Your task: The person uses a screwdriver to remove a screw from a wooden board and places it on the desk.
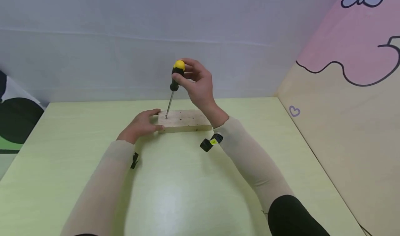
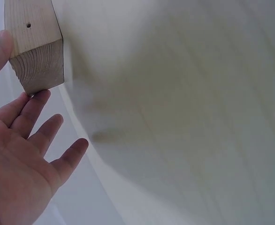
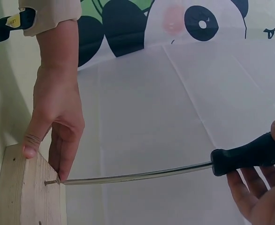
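A pale wooden block with several small holes lies near the table's far edge. My left hand holds its left end, thumb on the near side and fingers at the back corner. In the left wrist view the other fingers are spread beyond the end grain. My right hand grips the black and yellow handle of a screwdriver, which leans slightly over the block. Its tip meets the head of a screw standing partly out of the wood, close beside the left fingertips in the right wrist view.
The light table runs back to a white sheet wall. A beige and pink printed panel borders the right side, and another printed panel stands at the left. Small black cameras are strapped to the wrists.
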Demonstrator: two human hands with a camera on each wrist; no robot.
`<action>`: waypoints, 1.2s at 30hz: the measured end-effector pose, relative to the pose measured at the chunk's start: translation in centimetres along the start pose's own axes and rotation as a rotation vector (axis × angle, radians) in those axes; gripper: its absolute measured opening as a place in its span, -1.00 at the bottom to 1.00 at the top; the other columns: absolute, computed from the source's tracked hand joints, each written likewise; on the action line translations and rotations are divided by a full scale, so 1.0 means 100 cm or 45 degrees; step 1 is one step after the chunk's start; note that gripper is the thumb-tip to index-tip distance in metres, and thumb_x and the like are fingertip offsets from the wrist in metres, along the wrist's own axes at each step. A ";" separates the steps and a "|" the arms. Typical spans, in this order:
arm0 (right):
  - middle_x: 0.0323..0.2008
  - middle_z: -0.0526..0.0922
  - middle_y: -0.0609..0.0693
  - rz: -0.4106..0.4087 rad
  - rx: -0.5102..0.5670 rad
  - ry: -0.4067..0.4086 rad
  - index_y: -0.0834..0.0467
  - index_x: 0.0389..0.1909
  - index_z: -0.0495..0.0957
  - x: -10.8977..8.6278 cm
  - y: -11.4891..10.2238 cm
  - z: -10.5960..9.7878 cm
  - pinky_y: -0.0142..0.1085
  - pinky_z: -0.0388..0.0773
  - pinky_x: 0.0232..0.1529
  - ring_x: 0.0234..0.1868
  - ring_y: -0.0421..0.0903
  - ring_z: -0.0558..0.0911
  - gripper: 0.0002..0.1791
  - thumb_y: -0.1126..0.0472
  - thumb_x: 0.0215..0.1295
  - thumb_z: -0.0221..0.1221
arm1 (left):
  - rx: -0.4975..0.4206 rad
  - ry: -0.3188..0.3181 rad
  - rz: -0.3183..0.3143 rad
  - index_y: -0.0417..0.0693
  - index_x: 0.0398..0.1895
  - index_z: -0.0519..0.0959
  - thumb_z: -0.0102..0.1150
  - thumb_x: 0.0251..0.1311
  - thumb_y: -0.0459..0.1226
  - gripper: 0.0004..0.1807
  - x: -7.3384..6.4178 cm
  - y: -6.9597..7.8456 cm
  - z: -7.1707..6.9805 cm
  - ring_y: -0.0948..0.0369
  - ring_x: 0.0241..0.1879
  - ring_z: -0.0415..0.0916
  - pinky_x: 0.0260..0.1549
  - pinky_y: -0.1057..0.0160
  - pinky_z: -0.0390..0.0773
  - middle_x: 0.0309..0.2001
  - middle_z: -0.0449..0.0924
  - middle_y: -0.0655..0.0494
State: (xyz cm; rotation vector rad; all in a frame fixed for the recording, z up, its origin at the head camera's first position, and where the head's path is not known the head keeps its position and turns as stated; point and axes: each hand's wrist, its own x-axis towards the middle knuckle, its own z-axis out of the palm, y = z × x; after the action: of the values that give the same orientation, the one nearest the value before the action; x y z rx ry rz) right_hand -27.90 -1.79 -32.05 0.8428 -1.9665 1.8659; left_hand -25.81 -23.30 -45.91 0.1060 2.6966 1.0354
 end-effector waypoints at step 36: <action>-0.08 0.59 0.21 -0.073 -0.043 -0.202 0.19 0.17 0.42 0.003 -0.004 0.015 -0.25 0.68 -0.17 -0.23 -0.05 0.68 -0.56 0.34 0.26 0.20 | -0.003 0.024 0.007 -0.01 0.51 0.10 0.27 0.17 -0.05 -0.12 0.000 -0.002 0.000 -0.19 0.48 -0.05 0.36 -0.24 0.08 0.49 0.07 -0.18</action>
State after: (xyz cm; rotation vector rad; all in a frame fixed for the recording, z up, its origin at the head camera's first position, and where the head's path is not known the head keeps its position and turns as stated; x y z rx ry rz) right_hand -27.60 -3.27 -31.73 1.0552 -2.0366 1.7775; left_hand -25.76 -23.41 -46.05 0.1038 2.7136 1.0466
